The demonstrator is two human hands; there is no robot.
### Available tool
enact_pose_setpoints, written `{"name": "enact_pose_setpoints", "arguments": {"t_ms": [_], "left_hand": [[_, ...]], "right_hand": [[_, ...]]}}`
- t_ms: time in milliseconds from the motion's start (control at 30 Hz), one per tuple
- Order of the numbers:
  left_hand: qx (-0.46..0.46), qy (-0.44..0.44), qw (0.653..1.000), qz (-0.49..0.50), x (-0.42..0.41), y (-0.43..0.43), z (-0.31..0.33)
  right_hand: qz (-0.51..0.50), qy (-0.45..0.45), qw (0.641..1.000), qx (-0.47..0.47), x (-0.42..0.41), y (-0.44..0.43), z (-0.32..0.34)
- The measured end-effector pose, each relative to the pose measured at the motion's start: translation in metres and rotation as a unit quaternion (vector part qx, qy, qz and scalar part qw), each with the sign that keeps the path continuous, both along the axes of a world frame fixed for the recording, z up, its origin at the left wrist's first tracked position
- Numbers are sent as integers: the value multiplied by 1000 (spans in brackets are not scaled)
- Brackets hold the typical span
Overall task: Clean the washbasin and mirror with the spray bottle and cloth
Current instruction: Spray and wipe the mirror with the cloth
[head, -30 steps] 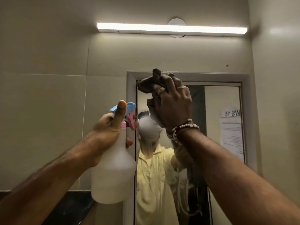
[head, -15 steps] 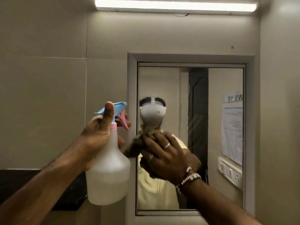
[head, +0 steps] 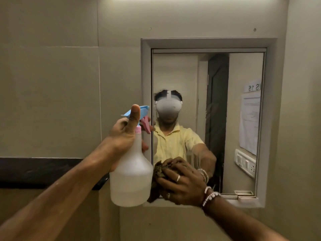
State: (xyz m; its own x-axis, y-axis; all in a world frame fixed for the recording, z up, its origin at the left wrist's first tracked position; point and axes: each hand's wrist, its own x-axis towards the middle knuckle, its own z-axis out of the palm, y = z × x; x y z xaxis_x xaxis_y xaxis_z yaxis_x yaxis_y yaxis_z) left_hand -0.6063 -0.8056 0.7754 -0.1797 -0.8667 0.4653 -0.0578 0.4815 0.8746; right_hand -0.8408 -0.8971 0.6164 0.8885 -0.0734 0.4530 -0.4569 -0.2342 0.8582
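Observation:
A grey-framed mirror [head: 239, 70] hangs on the beige wall ahead. My left hand [head: 124, 134] grips the neck of a white spray bottle [head: 132, 173] with a blue and pink trigger head, held upright just left of the mirror frame. My right hand [head: 184, 186] holds a dark brown cloth [head: 159, 173] pressed against the bottom left corner of the glass, by the lower frame. The bottle covers part of the cloth. The washbasin is out of view.
The mirror reflects a person in a yellow shirt, a dark doorway, a paper notice and a switch plate. A black band [head: 38, 171] runs along the wall at left. Beige wall panels [head: 52, 84] surround the mirror.
My right hand has wiped the cloth down the glass from the top left to the bottom left corner. The view has tilted down, and the ceiling light has left the frame. The bottle stays held.

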Motion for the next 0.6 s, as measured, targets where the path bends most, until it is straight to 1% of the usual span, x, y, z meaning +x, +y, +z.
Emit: {"name": "enact_pose_setpoints", "arguments": {"t_ms": [67,233,333,433,500,600], "left_hand": [[-1,0,1000,2,-3,1,6],[-9,20,1000,-6,-10,6,19],[-22,36,999,9,-13,6,27],[-31,35,999,24,-16,7,33],[-33,37,998,27,-18,7,36],[-33,47,998,26,-21,7,43]], "right_hand": [[-2,-7,1000,-20,-1,-2,24],[-22,-125,990,-69,7,0,115],[-53,-211,969,-115,17,1,175],[-76,-269,947,-156,31,2,228],[-87,-302,933,-174,43,0,254],[-67,-365,915,-160,56,-8,269]]}}
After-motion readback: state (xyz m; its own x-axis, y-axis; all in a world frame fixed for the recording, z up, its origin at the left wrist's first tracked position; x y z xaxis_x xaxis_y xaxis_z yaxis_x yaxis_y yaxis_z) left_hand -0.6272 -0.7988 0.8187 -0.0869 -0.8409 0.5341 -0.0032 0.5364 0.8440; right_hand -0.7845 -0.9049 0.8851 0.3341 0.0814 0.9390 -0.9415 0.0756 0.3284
